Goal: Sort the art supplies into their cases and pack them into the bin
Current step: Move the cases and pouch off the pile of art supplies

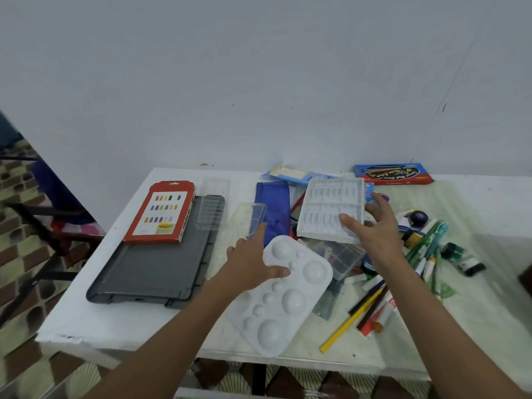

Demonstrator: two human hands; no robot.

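white domed plastic palette (283, 295) | grey flat plastic lid (155, 269) | red card box, colour swatches (162, 213) | blue translucent pouch (273, 208) | yellow pencil (349, 321)
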